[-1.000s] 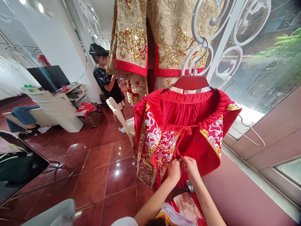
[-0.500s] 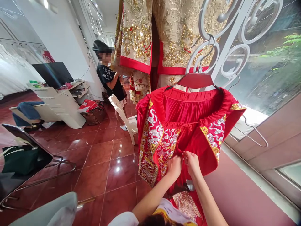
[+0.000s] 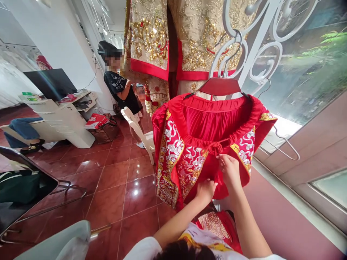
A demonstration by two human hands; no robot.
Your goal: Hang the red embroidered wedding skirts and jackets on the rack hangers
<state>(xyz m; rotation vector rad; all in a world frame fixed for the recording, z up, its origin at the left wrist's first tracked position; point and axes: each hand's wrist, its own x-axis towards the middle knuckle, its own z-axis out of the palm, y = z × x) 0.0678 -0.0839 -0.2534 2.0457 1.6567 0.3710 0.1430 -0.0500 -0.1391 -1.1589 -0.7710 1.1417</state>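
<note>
Fingers [image 3: 222, 160] of the right hand [image 3: 231, 169] pinch the red garment [image 3: 214, 122] just below its tie knot [image 3: 217, 146], the left hand [image 3: 205, 189] gripping cloth lower down, since the hanger [image 3: 220, 86] above them keeps it hanging open.

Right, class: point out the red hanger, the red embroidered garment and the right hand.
red hanger [image 3: 219, 86]: head view, its centre.
red embroidered garment [image 3: 173, 144]: head view, an embroidered panel.
right hand [image 3: 230, 169]: head view, its back.

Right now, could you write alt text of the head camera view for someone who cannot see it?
Two hands work at a red embroidered garment on a red hanger: the right hand by its drawstring knot, the left hand gripping fabric lower down. Another person stands behind.
</note>
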